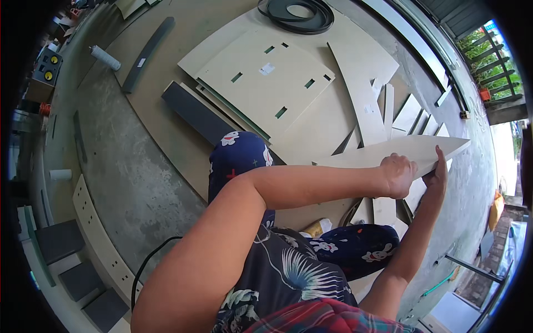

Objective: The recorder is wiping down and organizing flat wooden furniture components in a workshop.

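Note:
A long pale board (369, 152) with a pointed right end is tilted up in front of me, over my right side. My left hand (398, 175) is closed in a fist against the board's face near its right end; what is inside the fingers, if anything, is hidden. Close beside it, my right hand (436, 173) grips the board's lower edge, one finger stretched up along its face. Behind the board lies a stack of cut pale panels (261, 77) with several rectangular slots and a white label.
A coil of dark edging strip (300, 15) lies on the panels at the back. Narrow offcuts (388, 108) are scattered at the right. Left of the stack are a dark grey strip (147, 55), a white tube (105, 57) and a black cable (147, 261). A perforated board (100, 227) lies farther left.

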A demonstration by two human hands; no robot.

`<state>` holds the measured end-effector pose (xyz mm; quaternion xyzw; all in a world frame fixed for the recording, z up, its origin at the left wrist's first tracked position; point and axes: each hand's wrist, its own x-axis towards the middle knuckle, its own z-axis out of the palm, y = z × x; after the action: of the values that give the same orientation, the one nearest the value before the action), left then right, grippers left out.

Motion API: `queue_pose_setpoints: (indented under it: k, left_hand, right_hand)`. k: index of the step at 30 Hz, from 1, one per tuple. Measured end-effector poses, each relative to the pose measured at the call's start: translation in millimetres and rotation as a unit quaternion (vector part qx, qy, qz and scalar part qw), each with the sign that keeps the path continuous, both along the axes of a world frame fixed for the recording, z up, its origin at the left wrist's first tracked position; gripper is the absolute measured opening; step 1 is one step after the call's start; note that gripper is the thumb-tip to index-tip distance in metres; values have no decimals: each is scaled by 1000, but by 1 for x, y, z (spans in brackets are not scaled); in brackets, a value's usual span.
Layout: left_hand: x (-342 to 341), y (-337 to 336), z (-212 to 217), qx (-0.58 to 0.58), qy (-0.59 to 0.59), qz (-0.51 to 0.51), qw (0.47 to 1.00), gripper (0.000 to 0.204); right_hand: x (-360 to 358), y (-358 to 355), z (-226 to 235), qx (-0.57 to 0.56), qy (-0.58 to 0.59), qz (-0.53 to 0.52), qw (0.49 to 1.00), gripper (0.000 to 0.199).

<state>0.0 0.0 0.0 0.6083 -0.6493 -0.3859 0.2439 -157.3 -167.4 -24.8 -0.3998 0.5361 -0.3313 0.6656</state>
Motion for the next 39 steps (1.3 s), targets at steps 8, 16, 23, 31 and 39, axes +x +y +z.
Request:
queue_pose_setpoints:
  k: [8,16,23,31,39]
  left_hand:
    - [-12,14,-9,-65,-48,-46,996,39]
    - [-18,15,-24,-117,-51,-76,989,30]
    - [-2,22,-6,-163,-125,-87,975,23]
    - [67,33,12,-215,-228,-40,949,21]
    - [104,34,1,-212,-323,27,922,21]
  right_hand:
    - [-66,-27,-28,14,29,-51,998,63]
    - [-85,-19,-38,34,55,-92,994,57]
    - [-69,-8,-19,15,10,-97,995,53]
    - [6,-2,-27,-10,-108,-129,986,47]
    - [61,-5,-51,-2,-151,-146,978,31]
